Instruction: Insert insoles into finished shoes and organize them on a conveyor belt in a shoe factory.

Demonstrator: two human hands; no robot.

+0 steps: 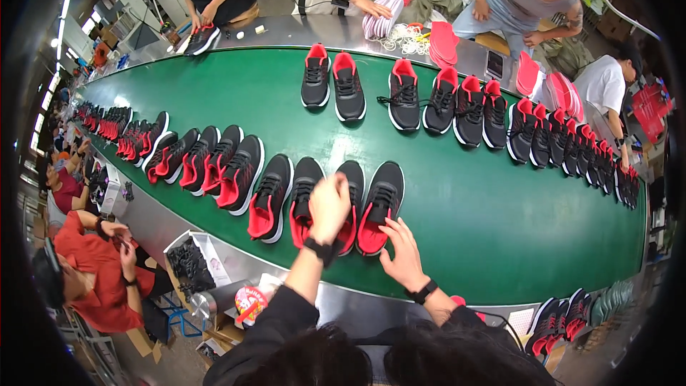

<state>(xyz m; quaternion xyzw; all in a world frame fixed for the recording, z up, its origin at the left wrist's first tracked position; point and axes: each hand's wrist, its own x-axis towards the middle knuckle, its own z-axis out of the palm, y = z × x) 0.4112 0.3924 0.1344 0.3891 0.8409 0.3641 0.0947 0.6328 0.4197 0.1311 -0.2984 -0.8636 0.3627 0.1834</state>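
Black sneakers with red linings and white soles stand in a near row on the green conveyor belt (486,243). My left hand (331,204) is curled closed above two neighbouring shoes in this row. Whatever its fingers may hold is hidden. Just left of it a black sneaker (270,196) stands with its red opening toward me. My right hand (404,250) lies open, fingers apart, at the heel of the rightmost sneaker (384,204) of the near row. Its fingertips seem to touch the red collar. Both wrists wear black bands.
A far row of sneakers (404,96) runs along the opposite belt edge. Pink insoles (444,44) and a phone (494,64) lie on the metal ledge there. Several people work around the belt. A white box of black parts (196,261) stands left; more shoes (557,322) sit right.
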